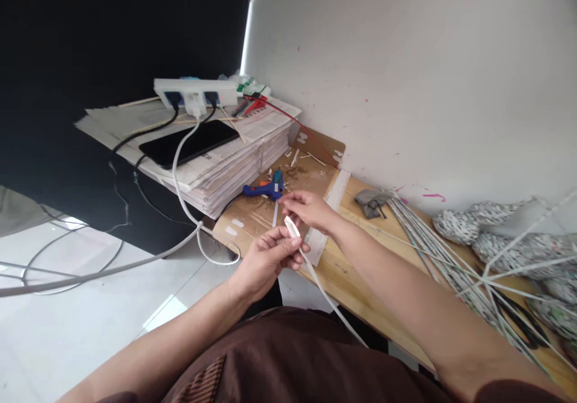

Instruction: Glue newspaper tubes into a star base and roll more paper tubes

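Pinches the looped upper end of a white strip (322, 286) between the thumb and fingers of the left hand (270, 256), low over the front edge of a wooden table (345, 274). Has the rest of the strip trailing down to the right, in front of a brown garment (288, 361). Holds the right hand (311, 209) just beyond the looped end, with thumb and fingertips drawn close together; cannot tell about anything thin caught between them.

Has a blue glue gun (261, 191) lying near the right fingertips, on a sheet of cardboard (311, 178) littered with small scraps. Shows to the left a thick stack of newspapers (252, 166), bearing a black phone (193, 143) and a white power strip (155, 93) with plugs in it. Shows a white cable (177, 178) looping down from one plug, past the stack.

Has, on the right part of the table, a grey cloth bundle (370, 203) near the wall (428, 90), just beside a bunch of thin paper sticks (417, 235). Shows braided rolls (455, 226) farther right, and black-handled scissors (518, 319) partly hidden beneath pale sticks.
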`<state>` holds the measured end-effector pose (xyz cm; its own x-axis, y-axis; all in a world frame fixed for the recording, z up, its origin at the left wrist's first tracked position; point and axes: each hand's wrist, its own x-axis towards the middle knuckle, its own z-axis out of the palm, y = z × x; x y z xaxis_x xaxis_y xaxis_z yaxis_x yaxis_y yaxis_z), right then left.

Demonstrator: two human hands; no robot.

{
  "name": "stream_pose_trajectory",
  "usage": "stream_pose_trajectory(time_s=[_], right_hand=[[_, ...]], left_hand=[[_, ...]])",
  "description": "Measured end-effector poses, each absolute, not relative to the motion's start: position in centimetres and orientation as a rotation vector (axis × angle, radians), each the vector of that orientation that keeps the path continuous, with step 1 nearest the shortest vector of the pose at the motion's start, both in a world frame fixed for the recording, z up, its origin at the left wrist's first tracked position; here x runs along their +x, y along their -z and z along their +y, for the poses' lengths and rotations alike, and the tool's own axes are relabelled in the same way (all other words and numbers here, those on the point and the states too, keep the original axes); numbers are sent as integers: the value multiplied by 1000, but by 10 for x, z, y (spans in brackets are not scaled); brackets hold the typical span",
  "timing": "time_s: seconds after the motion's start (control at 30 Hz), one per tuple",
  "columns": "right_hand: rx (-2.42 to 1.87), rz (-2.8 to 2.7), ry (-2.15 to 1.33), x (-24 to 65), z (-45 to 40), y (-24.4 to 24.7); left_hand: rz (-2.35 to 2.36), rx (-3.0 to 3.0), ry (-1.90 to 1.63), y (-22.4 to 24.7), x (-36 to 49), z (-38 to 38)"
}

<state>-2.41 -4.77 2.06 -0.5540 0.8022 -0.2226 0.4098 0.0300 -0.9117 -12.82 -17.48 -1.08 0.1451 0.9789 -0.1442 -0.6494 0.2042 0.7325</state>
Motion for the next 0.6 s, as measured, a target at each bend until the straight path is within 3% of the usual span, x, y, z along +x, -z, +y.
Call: stream_pose_trajectory(time_s=[0.13, 0.2, 0.4, 0.6], right_hand=[[-1203, -2651, -487, -71, -34, -23], [-1186, -2827, -161, -90, -30, -24], [-1222, -2913, 4, -111, -31, -30], [-1295, -2703, 65, -78, -33, -60]], left_hand=[[688, 599, -1247, 12, -140, -181], [703, 613, -1257, 13, -146, -182], [740, 608, -1292, 18, -163, -183], [673, 720, -1199, 16, -167, -189]])
